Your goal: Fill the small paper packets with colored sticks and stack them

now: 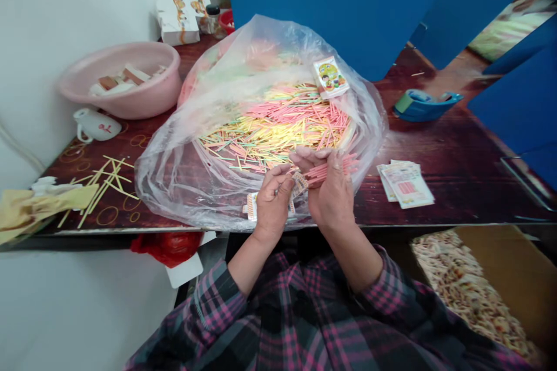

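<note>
A clear plastic bag point(174, 168) lies open on the dark red table point(456, 185), with a heap of pink, yellow and green sticks point(278, 127) in it. At its front edge my left hand point(274, 200) is closed on a small printed box point(299, 185). My right hand point(333, 191), close beside it, holds a bundle of pink sticks point(322, 173) pointing toward that box. Another printed box point(252, 206) lies partly hidden behind my left hand. On the heap's right side rests a yellow and white printed box point(331, 77).
Printed cards point(407, 184) lie at right, below a blue tape dispenser point(426, 105). At left are a pink basin point(126, 98), a white mug point(96, 125), loose yellow sticks point(108, 179) and a yellow cloth point(43, 208). Blue panels point(313, 6) stand behind.
</note>
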{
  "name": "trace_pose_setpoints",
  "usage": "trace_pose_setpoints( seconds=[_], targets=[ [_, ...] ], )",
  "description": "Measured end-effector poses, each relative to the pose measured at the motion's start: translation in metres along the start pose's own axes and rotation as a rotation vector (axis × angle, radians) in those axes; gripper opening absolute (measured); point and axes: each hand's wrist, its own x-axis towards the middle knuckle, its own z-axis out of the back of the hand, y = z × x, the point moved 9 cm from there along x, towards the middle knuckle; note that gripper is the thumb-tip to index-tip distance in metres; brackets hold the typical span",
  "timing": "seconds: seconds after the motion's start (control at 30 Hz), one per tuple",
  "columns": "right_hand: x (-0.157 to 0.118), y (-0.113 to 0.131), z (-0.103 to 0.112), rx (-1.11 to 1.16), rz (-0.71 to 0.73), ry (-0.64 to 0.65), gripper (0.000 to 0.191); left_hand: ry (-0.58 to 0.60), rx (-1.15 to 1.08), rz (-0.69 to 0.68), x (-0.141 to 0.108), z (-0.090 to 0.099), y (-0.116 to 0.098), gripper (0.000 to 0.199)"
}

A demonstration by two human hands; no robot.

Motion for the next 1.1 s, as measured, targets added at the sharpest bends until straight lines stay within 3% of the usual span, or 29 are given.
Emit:
trace_pose_setpoints(
  seconds=[0.17,0.3,0.37,0.5,0.57,0.77,0.87,1.0,1.1],
  targets=[
    [0.001,0.003,-0.004,-0.023,0.058,0.036,0.032,0.024,-0.01,-0.016,0.0,-0.001,-0.001,0.019],
    [0.01,0.03,0.015,-0.17,0.191,0.005,0.035,0.033,0.073,-0.076,0.002,0.003,-0.007,0.019],
    [0.011,0.038,0.019,-0.323,0.213,0.085,0.036,0.018,0.134,-0.105,0.004,0.006,-0.013,0.018],
    [-0.001,0.023,0.016,-0.695,0.129,0.34,0.043,0.01,0.242,-0.187,0.006,0.007,-0.031,0.017],
    [-0.008,0.016,0.016,-0.777,0.134,0.386,0.046,0.027,0.298,-0.248,0.005,0.005,-0.039,0.016],
    [-0.014,0.003,0.017,-0.924,0.143,0.523,0.031,0.059,0.481,-0.404,0.001,0.0,-0.049,0.015],
    [-0.018,-0.011,0.019,-1.323,0.089,0.655,0.022,0.076,0.567,-0.512,-0.001,-0.003,-0.054,0.012],
    [-0.019,-0.019,0.02,-1.781,0.073,0.776,0.029,0.137,0.655,-0.629,-0.006,-0.012,-0.057,0.008],
    [-0.015,-0.019,0.019,-1.743,0.039,0.781,0.023,0.149,0.663,-0.646,-0.008,-0.013,-0.057,0.011]
  ],
)
